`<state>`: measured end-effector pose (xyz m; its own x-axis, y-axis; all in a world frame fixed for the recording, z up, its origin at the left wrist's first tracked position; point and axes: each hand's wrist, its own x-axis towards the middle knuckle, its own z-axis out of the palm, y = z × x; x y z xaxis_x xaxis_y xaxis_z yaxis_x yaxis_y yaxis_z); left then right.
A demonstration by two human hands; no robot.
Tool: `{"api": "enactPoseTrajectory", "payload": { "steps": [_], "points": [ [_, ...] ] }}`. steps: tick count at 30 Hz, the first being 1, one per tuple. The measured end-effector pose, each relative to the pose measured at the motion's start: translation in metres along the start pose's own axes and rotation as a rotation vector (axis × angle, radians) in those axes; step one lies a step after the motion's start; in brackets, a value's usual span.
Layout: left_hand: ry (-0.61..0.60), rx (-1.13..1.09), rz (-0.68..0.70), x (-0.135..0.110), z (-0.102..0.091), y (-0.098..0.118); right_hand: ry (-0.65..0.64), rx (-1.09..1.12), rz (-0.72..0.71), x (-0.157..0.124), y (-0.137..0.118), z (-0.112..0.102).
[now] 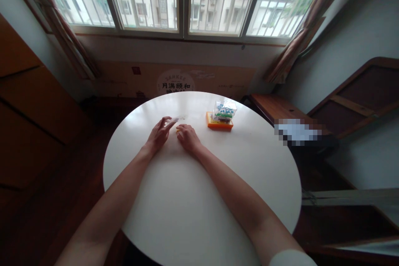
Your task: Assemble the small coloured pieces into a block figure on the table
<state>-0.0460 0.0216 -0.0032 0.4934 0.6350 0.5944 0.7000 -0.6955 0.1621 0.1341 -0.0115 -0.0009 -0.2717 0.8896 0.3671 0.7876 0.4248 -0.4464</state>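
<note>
Both bare hands are out over the white round table (193, 199), near its far-left part, close together but apart. Left hand (159, 134): thumb and forefinger pinched on the near end of a thin see-through piece (180, 119), which points away to the right, just beyond the right hand's fingertips; its markings are too blurred to read. Right hand (188, 136): palm down, fingers curled, a small yellow object (178, 130) showing at the fingertips on the side facing the left hand; mostly covered, so cannot tell whether it is gripped or only touched. To the right of the right hand, apart from it, an orange tray (220, 126) rests on the tabletop, with clear packaging (225, 110) bearing blue and green print stacked on it. Beyond the table, a tan printed panel (131, 79) stands below the barred window (183, 2); at right, a wooden bench (274, 106) is near the table edge
</note>
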Motion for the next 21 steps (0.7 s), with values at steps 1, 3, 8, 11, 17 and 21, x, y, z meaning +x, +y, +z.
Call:
{"api": "enactPoseTrajectory", "payload": {
  "steps": [1,3,8,11,17,21],
  "points": [
    [0.046,-0.047,-0.049,-0.001,0.001,-0.004,0.007,0.017,0.0,0.0,0.001,0.001],
    [0.135,-0.152,-0.163,-0.002,0.003,-0.012,0.014,0.042,0.01,-0.001,0.002,0.002],
    [0.255,-0.318,-0.523,-0.005,0.008,-0.031,0.027,0.063,0.011,-0.001,0.003,0.003],
    [0.301,-0.286,-0.639,-0.007,0.009,-0.033,0.027,0.056,0.015,-0.001,0.003,0.003],
    [0.174,-0.107,-0.721,-0.005,0.002,-0.026,0.021,0.036,0.006,-0.002,0.002,0.003],
    [0.102,0.028,-0.655,-0.003,-0.007,-0.015,0.02,0.032,0.006,-0.002,0.003,0.003]
  ]
}}
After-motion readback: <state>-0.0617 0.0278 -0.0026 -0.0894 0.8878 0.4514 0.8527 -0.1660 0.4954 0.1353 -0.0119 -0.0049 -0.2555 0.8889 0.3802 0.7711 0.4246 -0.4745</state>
